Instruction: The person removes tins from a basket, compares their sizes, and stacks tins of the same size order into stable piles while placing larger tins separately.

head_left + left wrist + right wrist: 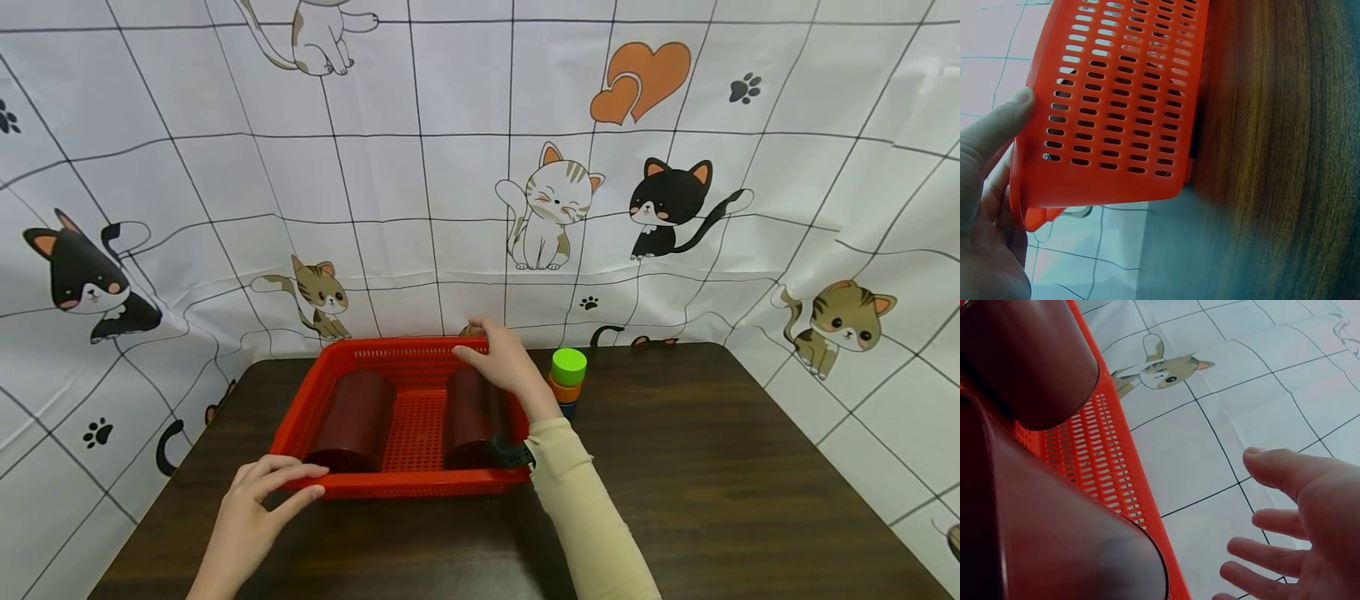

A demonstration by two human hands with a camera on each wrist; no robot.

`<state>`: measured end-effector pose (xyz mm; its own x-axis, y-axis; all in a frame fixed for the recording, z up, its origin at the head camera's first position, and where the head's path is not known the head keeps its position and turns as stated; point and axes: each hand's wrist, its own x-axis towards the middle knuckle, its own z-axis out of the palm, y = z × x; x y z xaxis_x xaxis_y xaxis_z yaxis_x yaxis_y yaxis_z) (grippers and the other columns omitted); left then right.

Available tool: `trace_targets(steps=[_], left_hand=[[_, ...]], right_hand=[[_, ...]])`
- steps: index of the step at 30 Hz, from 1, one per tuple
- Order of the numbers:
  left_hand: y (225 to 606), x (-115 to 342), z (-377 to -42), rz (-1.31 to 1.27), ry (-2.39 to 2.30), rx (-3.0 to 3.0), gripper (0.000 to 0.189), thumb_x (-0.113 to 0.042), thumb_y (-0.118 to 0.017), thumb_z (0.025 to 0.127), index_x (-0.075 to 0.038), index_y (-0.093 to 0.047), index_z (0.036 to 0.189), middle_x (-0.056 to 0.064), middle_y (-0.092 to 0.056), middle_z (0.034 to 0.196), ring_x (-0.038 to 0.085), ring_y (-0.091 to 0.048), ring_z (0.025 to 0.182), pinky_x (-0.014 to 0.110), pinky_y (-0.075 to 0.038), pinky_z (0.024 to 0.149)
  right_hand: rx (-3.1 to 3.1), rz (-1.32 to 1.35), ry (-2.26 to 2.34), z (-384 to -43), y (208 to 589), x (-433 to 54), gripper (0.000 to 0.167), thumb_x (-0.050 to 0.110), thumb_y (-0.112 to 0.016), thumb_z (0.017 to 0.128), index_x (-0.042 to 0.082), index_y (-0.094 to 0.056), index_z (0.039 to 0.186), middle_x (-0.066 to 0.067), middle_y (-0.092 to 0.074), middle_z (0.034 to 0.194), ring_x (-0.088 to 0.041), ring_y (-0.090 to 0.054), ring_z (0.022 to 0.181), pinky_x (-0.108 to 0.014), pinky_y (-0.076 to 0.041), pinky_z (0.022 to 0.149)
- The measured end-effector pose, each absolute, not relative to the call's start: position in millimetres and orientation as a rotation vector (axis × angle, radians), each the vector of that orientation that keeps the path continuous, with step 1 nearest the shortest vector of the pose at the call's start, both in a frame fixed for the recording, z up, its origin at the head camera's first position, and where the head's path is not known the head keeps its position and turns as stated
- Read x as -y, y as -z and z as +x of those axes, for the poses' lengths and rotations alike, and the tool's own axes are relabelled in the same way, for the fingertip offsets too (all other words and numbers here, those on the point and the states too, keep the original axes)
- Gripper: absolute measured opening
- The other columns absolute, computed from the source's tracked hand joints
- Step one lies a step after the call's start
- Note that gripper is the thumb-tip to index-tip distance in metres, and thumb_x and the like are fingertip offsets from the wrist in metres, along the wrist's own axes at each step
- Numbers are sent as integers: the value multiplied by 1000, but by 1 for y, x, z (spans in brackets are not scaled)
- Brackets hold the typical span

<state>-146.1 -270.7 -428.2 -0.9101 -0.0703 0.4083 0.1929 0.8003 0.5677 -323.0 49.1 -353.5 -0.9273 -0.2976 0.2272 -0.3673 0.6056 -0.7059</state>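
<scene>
Head: basket (420,483) on table (712,458), cylinders (356,421) inside lying near-to-far, left hand (258,500) at its near-left corner, right hand (506,358) at its far-right; left wrist: left hand pinching its rim (1016,187); right wrist: fingers (1266,555) spread, empty, just off its rim.

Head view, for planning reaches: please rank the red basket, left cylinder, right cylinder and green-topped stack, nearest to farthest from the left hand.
1. Red basket: its near-left rim is in the left hand.
2. Left cylinder: inside, left side.
3. Right cylinder: inside, right side.
4. Green-topped stack: outside, right of the basket.
</scene>
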Motion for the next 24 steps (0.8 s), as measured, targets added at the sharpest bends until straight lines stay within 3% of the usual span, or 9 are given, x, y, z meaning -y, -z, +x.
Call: trace_targets(steps=[8,14,24], left_hand=[[428,270,-145,-72,886,2589,21,-31,-81,80,-37,-76,100,-8,-63,102,0,-35,103,39,-39,81],[429,271,-146,-73,889,2588,21,-31,-81,80,-37,-76,100,-9,-63,103,0,-35,103,39,-39,81],[427,269,-146,-71,880,2587,21,-30,-81,80,-36,-76,99,-8,-63,102,0,-36,103,39,-38,81]], right_hand=[[2908,667,-1111,-320,357,-49,75,47,-69,90,14,-39,151,-12,-44,154,-31,-42,142,-51,-37,114],[3024,742,-1021,-317,358,-52,79,46,-74,86,12,-42,149,-10,-47,151,-28,-44,140,-49,-38,114],[3157,898,-907,-316,363,-51,71,34,-82,79,14,-53,141,-8,-53,141,-24,-49,118,-44,-46,102]])
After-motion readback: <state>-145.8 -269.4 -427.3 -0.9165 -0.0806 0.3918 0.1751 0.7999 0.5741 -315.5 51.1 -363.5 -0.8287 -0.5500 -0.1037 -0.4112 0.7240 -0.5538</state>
